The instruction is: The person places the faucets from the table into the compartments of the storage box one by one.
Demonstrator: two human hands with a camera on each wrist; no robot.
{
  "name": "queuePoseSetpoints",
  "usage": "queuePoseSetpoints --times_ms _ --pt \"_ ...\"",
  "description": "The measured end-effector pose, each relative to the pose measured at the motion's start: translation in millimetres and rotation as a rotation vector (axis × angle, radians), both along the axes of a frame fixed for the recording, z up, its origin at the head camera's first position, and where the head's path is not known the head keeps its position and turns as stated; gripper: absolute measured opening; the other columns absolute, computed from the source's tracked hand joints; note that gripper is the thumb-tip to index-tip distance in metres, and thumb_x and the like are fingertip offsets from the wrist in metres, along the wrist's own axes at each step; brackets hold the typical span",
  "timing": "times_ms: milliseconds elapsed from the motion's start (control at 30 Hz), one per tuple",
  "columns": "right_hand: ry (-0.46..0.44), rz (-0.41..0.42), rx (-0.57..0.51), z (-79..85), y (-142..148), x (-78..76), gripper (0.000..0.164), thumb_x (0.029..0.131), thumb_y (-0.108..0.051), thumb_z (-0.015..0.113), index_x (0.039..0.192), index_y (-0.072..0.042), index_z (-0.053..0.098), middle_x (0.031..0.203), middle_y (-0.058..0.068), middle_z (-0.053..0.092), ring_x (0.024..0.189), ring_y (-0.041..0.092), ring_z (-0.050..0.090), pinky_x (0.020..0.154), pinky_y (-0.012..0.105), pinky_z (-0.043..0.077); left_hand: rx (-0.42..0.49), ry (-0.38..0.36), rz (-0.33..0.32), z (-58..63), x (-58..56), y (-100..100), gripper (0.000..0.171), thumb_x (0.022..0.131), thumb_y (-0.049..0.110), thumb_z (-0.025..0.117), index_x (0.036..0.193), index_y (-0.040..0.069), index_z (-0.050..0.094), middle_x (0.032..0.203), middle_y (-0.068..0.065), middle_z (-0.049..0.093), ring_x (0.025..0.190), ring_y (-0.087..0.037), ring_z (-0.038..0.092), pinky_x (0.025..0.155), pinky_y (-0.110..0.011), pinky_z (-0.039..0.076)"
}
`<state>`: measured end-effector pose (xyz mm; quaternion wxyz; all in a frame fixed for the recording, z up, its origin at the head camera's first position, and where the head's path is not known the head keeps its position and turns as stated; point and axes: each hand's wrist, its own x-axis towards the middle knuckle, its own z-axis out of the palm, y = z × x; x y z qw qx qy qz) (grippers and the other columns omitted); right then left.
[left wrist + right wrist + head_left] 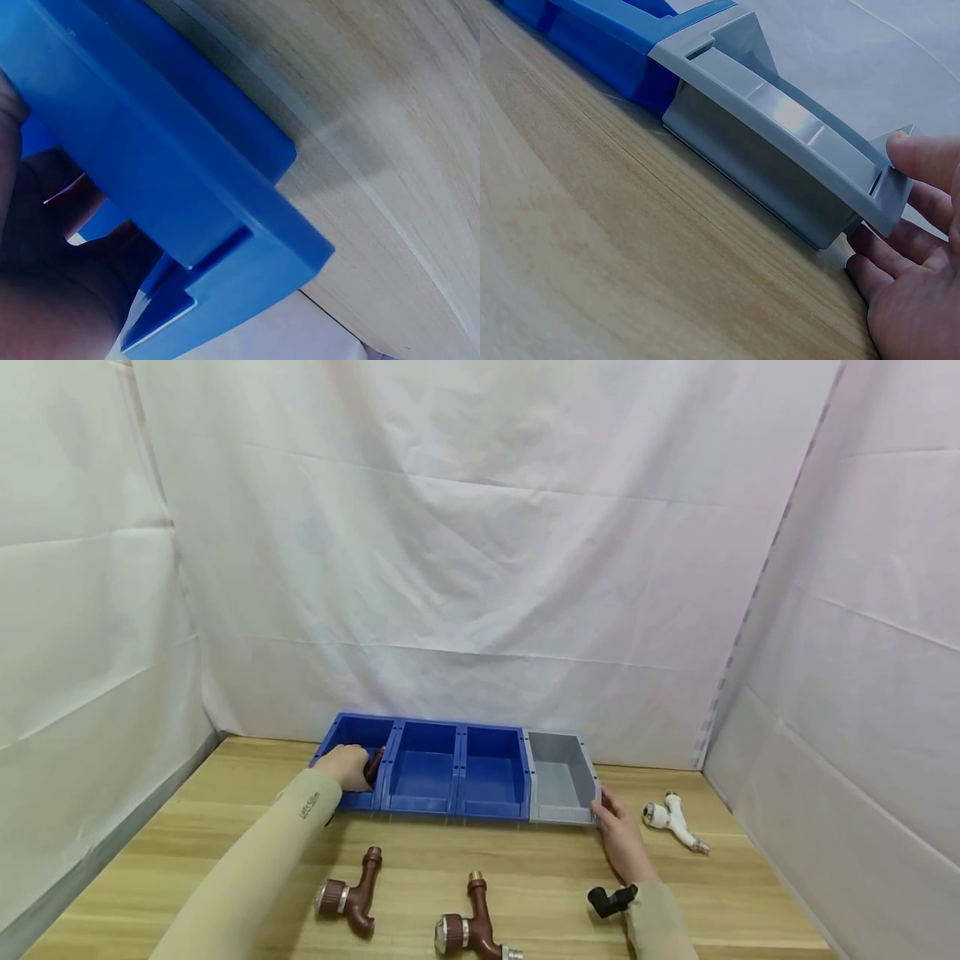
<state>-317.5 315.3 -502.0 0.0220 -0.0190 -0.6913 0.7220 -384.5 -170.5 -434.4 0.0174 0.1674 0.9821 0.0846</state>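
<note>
In the head view the left hand (345, 767) is reaching into the leftmost blue bin (365, 802), probably placing a brown tap (373, 766) beside its right edge, the left wrist view is leaving that hand's grip unclear, and in the right wrist view the right hand (922, 300) is pinching the grey bin (750, 161) at its right front corner, the next move seemingly calling for leaving the tap there.

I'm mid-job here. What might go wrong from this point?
The brown faucet at the left hand, inside the leftmost blue bin, could knock the bin's wall if handled roughly. The right hand grips the gray bin by its front corner; a tug might shift the adjoining blue bin. Drawing back, the left sleeve could brush the front-left faucet.
</note>
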Motion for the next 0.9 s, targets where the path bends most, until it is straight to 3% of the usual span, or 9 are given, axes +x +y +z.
queuePoseSetpoints --times_ms 267,900 --pt "-0.028 0.007 0.014 2.3 -0.4 1.0 0.063 0.103 -0.017 0.048 0.154 0.001 0.015 0.156 0.02 0.017 0.142 0.028 0.021 0.114 0.04 0.02 -0.002 -0.018 0.026 2.1 2.8 1.8 0.035 0.072 0.025 0.085 0.065 0.009 0.055 0.072 -0.003 0.053 0.063 -0.02 0.049 0.061 -0.036 0.043" --pt "0.001 -0.002 0.008 -0.5 0.1 -0.2 0.063 0.102 -0.015 0.049 0.153 0.003 0.015 0.156 0.022 0.017 0.142 0.03 0.02 0.114 0.042 0.018 -0.017 -0.035 0.016 6.6 2.7 3.2 0.032 0.074 0.025 0.083 0.067 0.01 0.056 0.077 -0.003 0.053 0.069 -0.021 0.049 0.066 -0.039 0.044"
